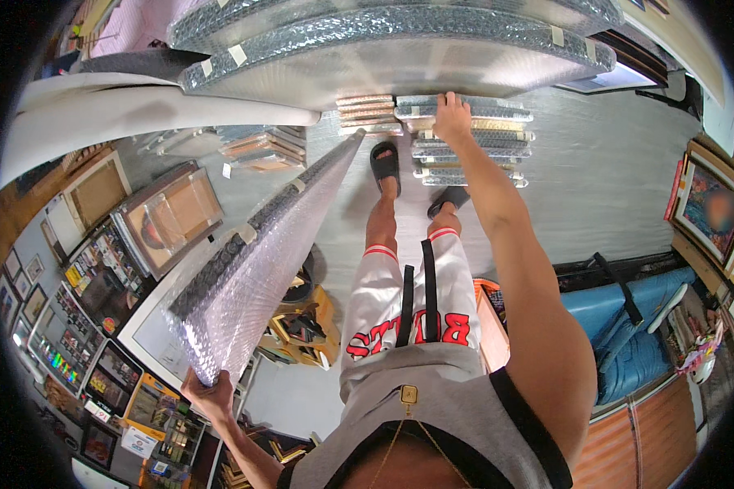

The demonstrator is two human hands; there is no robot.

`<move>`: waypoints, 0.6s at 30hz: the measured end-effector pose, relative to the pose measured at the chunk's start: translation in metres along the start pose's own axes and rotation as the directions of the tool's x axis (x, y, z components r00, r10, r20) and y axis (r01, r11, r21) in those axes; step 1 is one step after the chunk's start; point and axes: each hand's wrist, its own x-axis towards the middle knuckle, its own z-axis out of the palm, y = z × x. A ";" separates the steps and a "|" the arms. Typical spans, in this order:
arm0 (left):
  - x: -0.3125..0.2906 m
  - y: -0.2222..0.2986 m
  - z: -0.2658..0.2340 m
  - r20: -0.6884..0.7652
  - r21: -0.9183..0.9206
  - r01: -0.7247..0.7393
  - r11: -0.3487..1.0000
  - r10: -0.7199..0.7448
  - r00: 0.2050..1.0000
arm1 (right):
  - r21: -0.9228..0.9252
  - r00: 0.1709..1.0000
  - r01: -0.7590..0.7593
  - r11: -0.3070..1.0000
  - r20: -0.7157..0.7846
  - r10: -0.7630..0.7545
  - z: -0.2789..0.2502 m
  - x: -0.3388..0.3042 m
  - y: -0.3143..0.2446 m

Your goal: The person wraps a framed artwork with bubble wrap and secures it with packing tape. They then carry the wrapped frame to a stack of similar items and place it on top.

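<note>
My left hand (pixel 210 394) is closed on the near corner of a large flat bubble-wrapped panel (pixel 257 269). The panel is tilted, its taped edge facing up and its far end close to the floor near my foot. My right arm reaches forward, and my right hand (pixel 453 118) has its fingers curled over the top edge of a bubble-wrapped frame (pixel 497 108). That frame is the farthest in a row of several wrapped frames (pixel 473 151) standing on the floor. A smaller stack of wrapped frames (pixel 369 114) stands just left of it.
Large bubble-wrapped panels (pixel 400 61) lean across the far side. At the left lie a long white roll (pixel 163 106), more wrapped frames (pixel 263 148) and framed pictures (pixel 171 216). A blue padded seat (pixel 628 326) stands at the right. My sandalled feet (pixel 386 167) are on the grey floor (pixel 595 179).
</note>
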 end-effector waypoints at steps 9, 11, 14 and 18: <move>-0.024 -0.007 0.041 0.081 0.049 0.098 0.994 -0.102 0.992 | 0.013 0.997 -0.011 1.000 0.076 0.010 0.024 -0.036 -0.002; -0.031 -0.011 0.049 0.076 -0.002 0.110 0.994 -0.109 0.991 | 0.009 0.996 -0.010 1.000 0.092 0.009 0.029 -0.046 -0.003; -0.036 -0.016 0.055 0.089 -0.003 0.127 0.992 -0.126 0.988 | 0.025 0.993 0.011 1.000 0.119 -0.014 0.031 -0.060 -0.002; -0.039 -0.018 0.063 0.075 -0.002 0.153 0.988 -0.152 0.985 | 0.067 0.994 0.022 0.997 0.103 -0.029 0.033 -0.073 0.001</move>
